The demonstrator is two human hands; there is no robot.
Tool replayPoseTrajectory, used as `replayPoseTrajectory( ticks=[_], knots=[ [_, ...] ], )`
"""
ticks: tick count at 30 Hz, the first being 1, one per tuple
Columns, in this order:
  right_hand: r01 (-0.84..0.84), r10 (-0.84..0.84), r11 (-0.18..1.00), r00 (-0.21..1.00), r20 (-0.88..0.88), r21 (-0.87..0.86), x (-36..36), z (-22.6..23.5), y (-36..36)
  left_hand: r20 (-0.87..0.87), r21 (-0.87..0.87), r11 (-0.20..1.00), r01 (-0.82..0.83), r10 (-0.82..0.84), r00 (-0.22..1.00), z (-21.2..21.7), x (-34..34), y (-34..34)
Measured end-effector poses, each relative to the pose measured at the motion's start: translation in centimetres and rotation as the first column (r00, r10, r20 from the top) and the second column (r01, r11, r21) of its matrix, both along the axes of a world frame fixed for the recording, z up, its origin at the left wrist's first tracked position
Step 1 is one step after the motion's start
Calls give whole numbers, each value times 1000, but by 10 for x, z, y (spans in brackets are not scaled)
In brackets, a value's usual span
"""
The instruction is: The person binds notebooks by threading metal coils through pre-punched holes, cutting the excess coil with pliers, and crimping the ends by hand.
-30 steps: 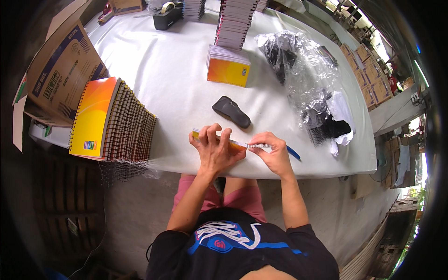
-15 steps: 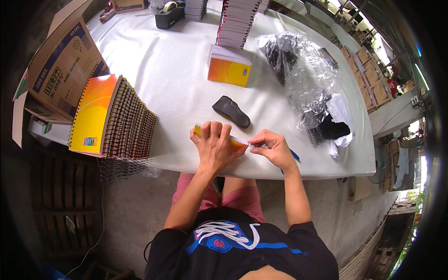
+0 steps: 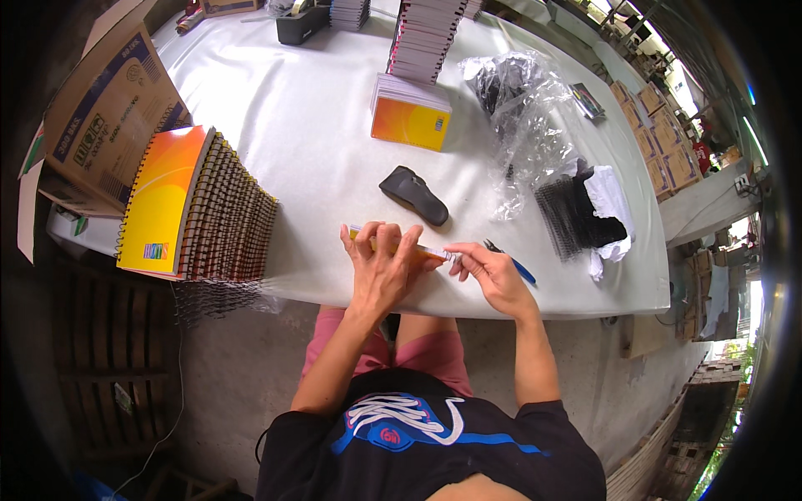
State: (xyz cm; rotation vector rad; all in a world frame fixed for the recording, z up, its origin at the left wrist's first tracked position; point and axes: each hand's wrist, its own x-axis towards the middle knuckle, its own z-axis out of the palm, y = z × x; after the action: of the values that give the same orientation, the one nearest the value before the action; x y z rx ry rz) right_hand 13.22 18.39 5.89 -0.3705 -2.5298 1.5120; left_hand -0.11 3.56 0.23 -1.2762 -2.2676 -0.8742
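Observation:
Held on edge near the table's front is a small notebook [image 3: 431,260] with a yellow and orange cover. My left hand [image 3: 378,265] wraps over it from above, hiding most of it. A short stretch of spiral wire [image 3: 449,256] shows at the notebook's right end. My right hand [image 3: 494,280] has thumb and fingertips closed at that wire. Blue-handled pliers [image 3: 524,272] lie just beyond my right hand, partly covered by it. Past my left hand rests a black, rounded, elongated object [image 3: 413,196].
Spiral-bound notebooks [image 3: 159,204] are stacked at left beside an open cardboard box [image 3: 109,125]. Ahead stand loose-leaf book blocks [image 3: 409,123] and a taller stack [image 3: 426,42]. Clear plastic [image 3: 530,125] and black wire coils [image 3: 558,219] lie at right. A tape dispenser [image 3: 302,27] sits far back.
My right hand's fingers have shifted along the notebook's end and turned slightly, uncovering more of the pliers. My left hand keeps its hold, its fingers slightly more spread.

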Motion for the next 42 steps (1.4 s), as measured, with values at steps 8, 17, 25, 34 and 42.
replayPoseTrajectory(
  ticks=[8, 17, 25, 34, 42],
  knots=[
    [58, 85, 825, 971, -225, 562, -73, 5, 30, 92, 195, 980, 39, -58, 994, 3, -8, 1],
    [21, -85, 893, 989, -123, -449, -72, -17, 56, 201, 228, 972, 49, -96, 975, 8, -7, -1],
    [-316, 81, 716, 923, -376, -622, -30, -38, 38, 228, 282, 955, 95, -163, 960, 3, -9, 2],
    [-413, 217, 829, 859, -463, -378, -32, -23, 31, 232, 266, 953, 148, -212, 949, -1, -15, -1],
    [-43, 20, 991, 985, -172, -130, -42, -26, 22, 339, 295, 937, 187, -285, 896, -8, -22, -2]
  ],
)
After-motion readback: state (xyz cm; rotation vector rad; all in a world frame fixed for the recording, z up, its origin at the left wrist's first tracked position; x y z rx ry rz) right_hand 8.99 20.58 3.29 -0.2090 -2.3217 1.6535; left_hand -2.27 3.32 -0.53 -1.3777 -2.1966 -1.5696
